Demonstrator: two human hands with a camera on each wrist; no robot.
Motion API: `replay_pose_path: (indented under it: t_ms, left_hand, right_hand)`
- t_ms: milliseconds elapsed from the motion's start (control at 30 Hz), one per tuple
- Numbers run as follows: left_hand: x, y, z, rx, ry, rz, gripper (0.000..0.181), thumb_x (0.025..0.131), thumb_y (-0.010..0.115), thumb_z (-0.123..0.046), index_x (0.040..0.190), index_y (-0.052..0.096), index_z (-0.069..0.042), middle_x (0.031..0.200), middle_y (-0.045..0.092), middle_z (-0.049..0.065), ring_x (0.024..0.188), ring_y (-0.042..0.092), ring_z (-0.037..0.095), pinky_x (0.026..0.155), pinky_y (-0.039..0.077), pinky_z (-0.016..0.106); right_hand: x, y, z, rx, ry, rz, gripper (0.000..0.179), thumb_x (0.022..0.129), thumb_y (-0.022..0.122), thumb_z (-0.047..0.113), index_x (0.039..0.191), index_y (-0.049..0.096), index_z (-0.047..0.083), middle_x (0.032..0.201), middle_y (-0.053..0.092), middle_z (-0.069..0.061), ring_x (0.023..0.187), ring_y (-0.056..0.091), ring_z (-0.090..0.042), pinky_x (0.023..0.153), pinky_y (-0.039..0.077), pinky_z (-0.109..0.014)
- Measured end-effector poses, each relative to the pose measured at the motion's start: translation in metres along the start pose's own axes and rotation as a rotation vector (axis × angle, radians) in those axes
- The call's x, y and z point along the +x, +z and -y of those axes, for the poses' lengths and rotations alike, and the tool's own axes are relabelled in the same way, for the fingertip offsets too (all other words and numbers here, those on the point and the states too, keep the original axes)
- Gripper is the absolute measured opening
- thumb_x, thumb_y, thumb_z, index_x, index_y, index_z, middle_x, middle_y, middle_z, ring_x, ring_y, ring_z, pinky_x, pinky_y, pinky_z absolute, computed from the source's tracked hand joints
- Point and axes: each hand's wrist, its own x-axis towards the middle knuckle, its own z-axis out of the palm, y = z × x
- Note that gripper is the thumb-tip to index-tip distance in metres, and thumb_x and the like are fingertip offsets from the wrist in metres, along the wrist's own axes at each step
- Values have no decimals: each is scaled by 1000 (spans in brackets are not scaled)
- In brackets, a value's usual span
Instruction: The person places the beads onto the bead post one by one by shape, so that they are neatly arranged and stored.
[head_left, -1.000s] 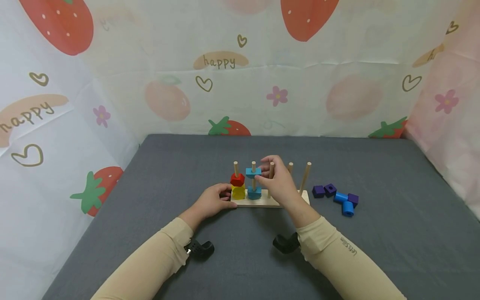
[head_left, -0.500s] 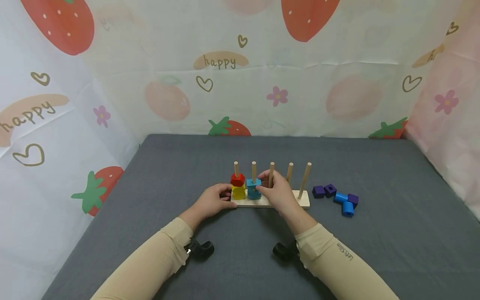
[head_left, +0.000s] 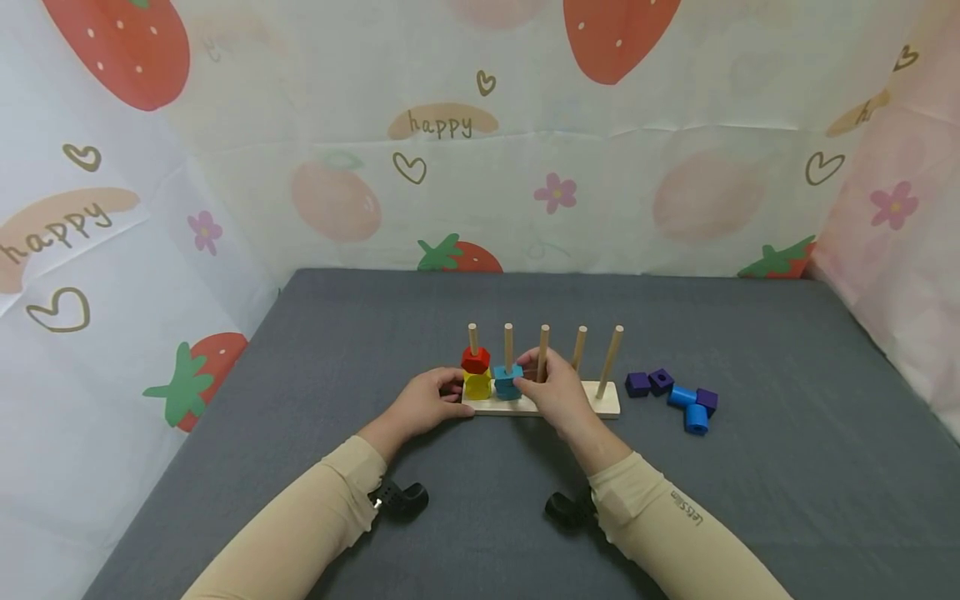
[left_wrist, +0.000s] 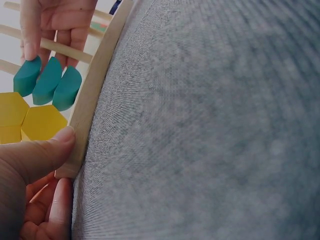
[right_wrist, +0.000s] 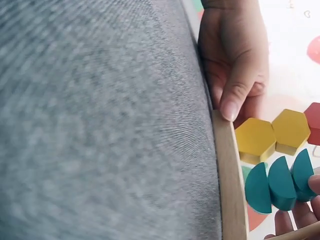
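Observation:
A wooden peg stand (head_left: 609, 403) has its left end held by my left hand (head_left: 423, 407), the thumb on the edge of its base. Three teal half-round blocks (right_wrist: 258, 188) are stacked on the second peg. My right hand (head_left: 558, 392) pinches the top teal block (left_wrist: 27, 76) between thumb and fingers; the fingers are partly hidden behind the stack and the third peg. On the first peg, beside my left hand, sit two yellow hexagonal blocks (right_wrist: 255, 139) with a red hexagonal block (head_left: 475, 361) above them.
Right of the stand lie several loose pieces: purple cubes (head_left: 637, 384) and blue cylinders (head_left: 697, 419). Three bare pegs (head_left: 611, 358) rise from the stand's right part. A grey cloth (head_left: 787, 467) covers the table, with a printed curtain (head_left: 600, 208) behind it.
My right hand has lowered the top teal block down the second peg onto the teal blocks beneath. My left hand stays at the stand's left end.

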Motion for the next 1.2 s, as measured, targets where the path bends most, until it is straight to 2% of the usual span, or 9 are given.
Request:
replay_pose_path:
  t_ms: [167, 433, 633, 933, 1200]
  left_hand:
    - [0, 1, 1, -3, -8, -4, 47, 72, 78, -22, 115, 62, -14, 103, 60, -2, 91, 55, 11, 82, 48, 29]
    - [1, 2, 2, -2, -13, -5, 46, 72, 79, -22, 114, 62, -16, 102, 60, -2, 91, 55, 11, 82, 48, 28]
    - [1, 2, 2, -1, -16, -4, 47, 72, 79, -22, 115, 62, -16, 103, 60, -2, 92, 55, 12, 82, 48, 28]
    - [1, 1, 2, 3, -13, 1, 46, 72, 78, -24, 115, 61, -17, 103, 59, -2, 91, 54, 12, 83, 47, 30]
    - [1, 1, 2, 8, -9, -1, 46, 72, 78, -24, 115, 61, -17, 102, 59, -2, 89, 53, 13, 82, 47, 30]
  right_hand:
    - [0, 1, -2, -2, 11, -10, 22, 83, 66, 9, 103, 58, 9, 105, 60, -10, 98, 56, -27, 87, 44, -43]
    - [-2, -2, 2, 7, 1, 7, 26, 84, 66, 11, 108, 57, 10, 110, 59, -11, 101, 54, -26, 89, 43, -43]
    - [-3, -8, 13, 55, -37, 21, 30, 85, 63, 8, 114, 55, 8, 113, 58, -8, 105, 54, -24, 92, 43, -41]
    - [-8, -21, 37, 112, -131, 46, 30, 90, 57, 9, 119, 51, 11, 118, 56, -12, 110, 53, -23, 95, 42, -39]
    - [-13, -33, 56, 183, -198, 76, 34, 91, 56, 7, 123, 47, 9, 115, 54, -10, 109, 50, -23, 96, 41, -36]
